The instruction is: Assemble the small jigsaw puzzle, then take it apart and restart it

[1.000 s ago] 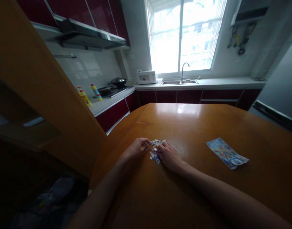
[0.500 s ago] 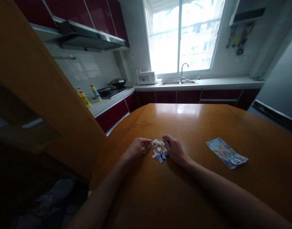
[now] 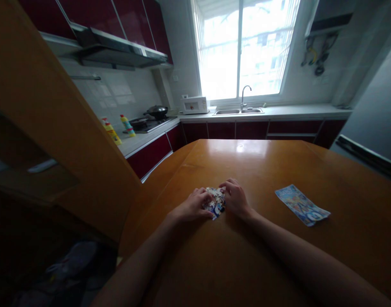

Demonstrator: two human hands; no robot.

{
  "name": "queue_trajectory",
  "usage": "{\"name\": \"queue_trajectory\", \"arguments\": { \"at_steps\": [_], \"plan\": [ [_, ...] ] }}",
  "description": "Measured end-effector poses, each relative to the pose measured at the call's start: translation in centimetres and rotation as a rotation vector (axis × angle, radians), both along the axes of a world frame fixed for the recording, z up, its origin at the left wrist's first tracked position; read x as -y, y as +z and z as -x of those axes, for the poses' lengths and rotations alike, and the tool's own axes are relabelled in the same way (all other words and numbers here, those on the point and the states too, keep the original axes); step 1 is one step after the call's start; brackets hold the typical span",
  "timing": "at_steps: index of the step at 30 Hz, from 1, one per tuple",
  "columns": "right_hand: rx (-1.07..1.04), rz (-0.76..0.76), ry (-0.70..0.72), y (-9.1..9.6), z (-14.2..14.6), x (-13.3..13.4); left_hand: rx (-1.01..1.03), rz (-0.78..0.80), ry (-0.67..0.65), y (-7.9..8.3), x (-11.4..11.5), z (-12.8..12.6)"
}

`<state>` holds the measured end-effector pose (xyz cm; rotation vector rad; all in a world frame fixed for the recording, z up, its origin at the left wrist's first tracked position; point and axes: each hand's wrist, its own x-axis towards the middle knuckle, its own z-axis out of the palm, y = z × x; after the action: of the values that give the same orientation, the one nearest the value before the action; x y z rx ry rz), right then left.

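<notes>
A small heap of jigsaw puzzle pieces lies on the wooden table, some white side up and some blue and printed. On the heap's left edge rests my left hand, its thumb and fingers apart and curved around the pieces. My right hand touches the right edge with bent, parted fingers; the fingertips are partly hidden among the pieces. I see no piece gripped in either hand. To the right lies a creased, colourful printed sheet, mostly blue.
The brown table has a rounded far edge. Beyond it are a counter with a sink, a white microwave, a stove with a lidded wok and yellow bottles. A wooden panel stands at the left.
My left hand has moved right and spread around the left side of the heap, from a pinch beside it. The loose piece there no longer shows. My right hand has shifted slightly.
</notes>
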<state>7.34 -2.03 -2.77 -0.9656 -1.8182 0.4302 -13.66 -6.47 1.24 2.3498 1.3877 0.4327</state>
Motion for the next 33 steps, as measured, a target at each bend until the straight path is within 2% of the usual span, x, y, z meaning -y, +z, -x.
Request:
{"name": "queue_trajectory", "arguments": {
  "at_steps": [2,7,11,14,18,22,27,33],
  "plan": [
    [0.012,0.002,-0.008,0.3,0.0,0.3,0.056,0.033,-0.021,-0.1,-0.1,0.1],
    [0.2,-0.015,0.095,1.6,0.8,2.7,0.219,0.12,-0.046,-0.7,-0.5,0.5],
    [0.384,-0.004,0.179,2.3,1.2,4.4,0.262,0.071,-0.005,-0.8,-1.1,1.3],
    [0.485,0.024,0.183,2.1,1.2,4.5,0.281,0.03,0.062,-0.4,-1.5,1.8],
    [0.468,0.105,0.158,1.4,1.3,3.9,0.313,0.006,0.125,0.2,-1.6,1.7],
    [0.42,0.125,0.147,1.2,1.4,3.4,0.345,-0.003,0.15,0.4,-1.4,1.2],
    [0.395,0.089,0.1,1.4,1.2,3.3,0.388,-0.021,0.182,0.3,-1.4,1.5],
    [0.509,0.016,0.133,1.2,2.0,3.8,0.506,0.058,0.167,0.5,-1.4,1.9]
  ]
}}
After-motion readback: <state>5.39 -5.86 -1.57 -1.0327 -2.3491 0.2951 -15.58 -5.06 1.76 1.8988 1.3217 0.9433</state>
